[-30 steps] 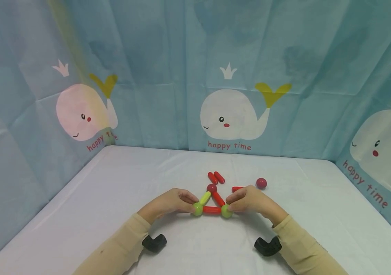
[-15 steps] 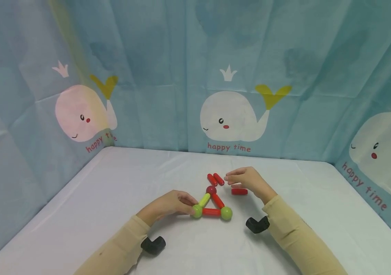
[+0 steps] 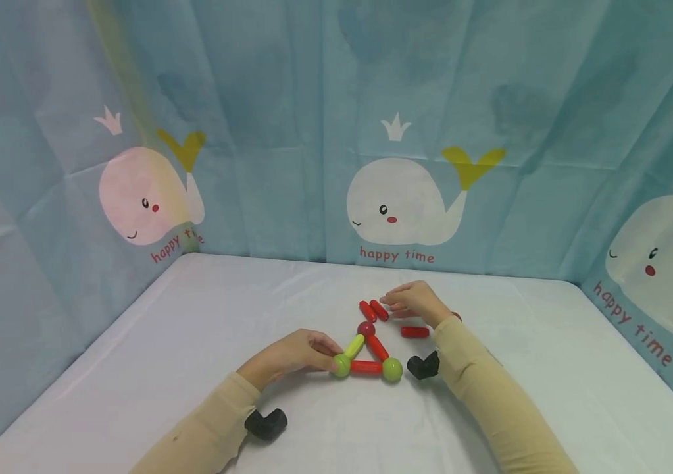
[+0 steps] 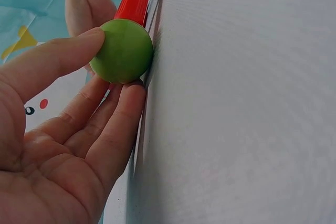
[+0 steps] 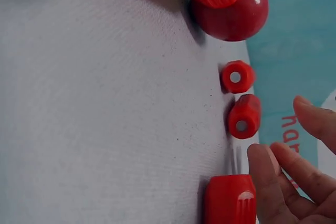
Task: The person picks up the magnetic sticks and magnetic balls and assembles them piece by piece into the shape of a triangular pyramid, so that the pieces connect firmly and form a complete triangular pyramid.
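Head view: below centre, the left hand [image 3: 297, 351] pinches a green ball [image 3: 344, 367] of the triangle [image 3: 366, 367]. Left wrist view: this ball is upper left. Right wrist view: the right hand [image 5: 300, 202], lower right, has thumb and fingers apart, near red rods [image 5: 245, 114].

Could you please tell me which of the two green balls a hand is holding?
The left green ball in the head view: the left hand pinches it, while no hand touches the right green ball.
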A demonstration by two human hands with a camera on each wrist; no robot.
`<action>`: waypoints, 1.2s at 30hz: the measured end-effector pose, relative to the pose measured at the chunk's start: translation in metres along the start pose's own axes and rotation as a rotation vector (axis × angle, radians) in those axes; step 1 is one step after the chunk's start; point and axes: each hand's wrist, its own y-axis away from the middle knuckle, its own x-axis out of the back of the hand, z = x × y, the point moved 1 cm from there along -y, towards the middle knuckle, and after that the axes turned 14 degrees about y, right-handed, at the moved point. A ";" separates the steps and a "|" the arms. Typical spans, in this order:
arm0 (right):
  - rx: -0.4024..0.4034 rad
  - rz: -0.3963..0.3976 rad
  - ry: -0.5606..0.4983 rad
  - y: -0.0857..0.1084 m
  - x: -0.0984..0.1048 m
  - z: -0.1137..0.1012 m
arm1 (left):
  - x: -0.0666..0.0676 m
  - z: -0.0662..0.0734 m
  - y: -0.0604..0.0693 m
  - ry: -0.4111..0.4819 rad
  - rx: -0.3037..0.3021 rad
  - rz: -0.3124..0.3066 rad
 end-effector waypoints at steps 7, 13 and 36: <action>-0.130 0.020 0.067 -0.007 -0.005 -0.001 | -0.001 -0.001 0.001 0.022 0.002 -0.008; -0.179 0.027 0.104 -0.015 -0.007 -0.003 | -0.001 0.000 0.001 0.012 0.002 0.004; -0.084 -0.020 0.160 -0.009 -0.009 0.001 | 0.000 -0.001 0.000 -0.002 -0.008 -0.015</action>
